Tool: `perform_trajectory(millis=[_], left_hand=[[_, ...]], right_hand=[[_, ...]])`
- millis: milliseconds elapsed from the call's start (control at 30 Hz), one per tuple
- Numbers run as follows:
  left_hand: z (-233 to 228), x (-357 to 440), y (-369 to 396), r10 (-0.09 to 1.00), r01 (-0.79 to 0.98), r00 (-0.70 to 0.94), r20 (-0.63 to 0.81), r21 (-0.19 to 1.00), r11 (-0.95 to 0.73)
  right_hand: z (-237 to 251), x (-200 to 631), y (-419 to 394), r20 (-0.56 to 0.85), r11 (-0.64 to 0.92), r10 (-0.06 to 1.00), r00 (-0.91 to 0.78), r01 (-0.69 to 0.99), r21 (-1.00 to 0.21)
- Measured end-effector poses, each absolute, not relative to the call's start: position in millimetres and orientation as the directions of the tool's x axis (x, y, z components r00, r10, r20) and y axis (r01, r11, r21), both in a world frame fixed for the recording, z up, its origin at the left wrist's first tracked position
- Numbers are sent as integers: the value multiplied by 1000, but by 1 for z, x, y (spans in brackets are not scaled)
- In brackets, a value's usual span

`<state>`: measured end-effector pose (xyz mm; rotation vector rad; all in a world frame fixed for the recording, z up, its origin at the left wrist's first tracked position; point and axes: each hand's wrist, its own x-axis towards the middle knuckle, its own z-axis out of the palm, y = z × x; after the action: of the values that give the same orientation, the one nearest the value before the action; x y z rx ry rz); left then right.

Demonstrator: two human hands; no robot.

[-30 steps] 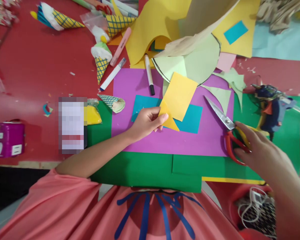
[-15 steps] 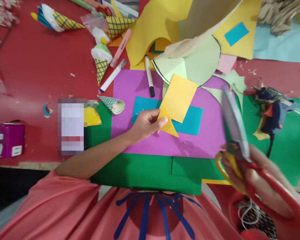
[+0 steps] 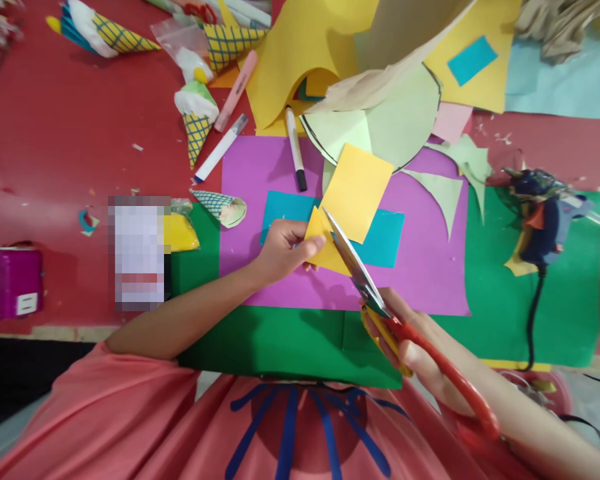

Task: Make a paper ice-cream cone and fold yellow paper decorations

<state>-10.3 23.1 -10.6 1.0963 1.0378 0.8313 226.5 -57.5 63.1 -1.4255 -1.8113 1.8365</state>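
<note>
My left hand [image 3: 279,251] pinches the folded lower corner of a yellow paper piece [image 3: 354,193], holding it just above a teal rectangle [image 3: 386,239] on a purple sheet [image 3: 420,267]. My right hand [image 3: 415,347] grips red-and-yellow-handled scissors [image 3: 375,300]. Their blades reach up and left across the yellow paper's folded corner, right next to my left fingertips. Whether the blades are cutting the paper or only lying over it I cannot tell.
A green sheet [image 3: 500,307] lies under the purple one on a red table [image 3: 70,147]. A blue glue gun [image 3: 545,220] rests at the right, a black marker [image 3: 295,150] and white marker [image 3: 220,148] at the top, paper cones [image 3: 196,119], loose coloured paper [image 3: 400,120], a magenta box [image 3: 7,283] far left.
My right hand picked the scissors up off the purple sheet at the right, lifted them, and brought them left to the yellow paper. My left hand kept its hold.
</note>
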Motion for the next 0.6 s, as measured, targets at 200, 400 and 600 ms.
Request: perform_trajectory(millis=[200,400,600], left_hand=[[-8,-9,23,909,-24,317,-271,956,293],[-6,-8,22,912,-30,319,-256,960,280],[-6,-9,23,907,-23,349,-237,965,261]], right_hand=[[56,224,-61,-546,-411,627,-555,360,-838],[58,223,-62,-577,-425,608,-546,389,-817],[57,221,-63,-595,-457,604,-531,381,-804]])
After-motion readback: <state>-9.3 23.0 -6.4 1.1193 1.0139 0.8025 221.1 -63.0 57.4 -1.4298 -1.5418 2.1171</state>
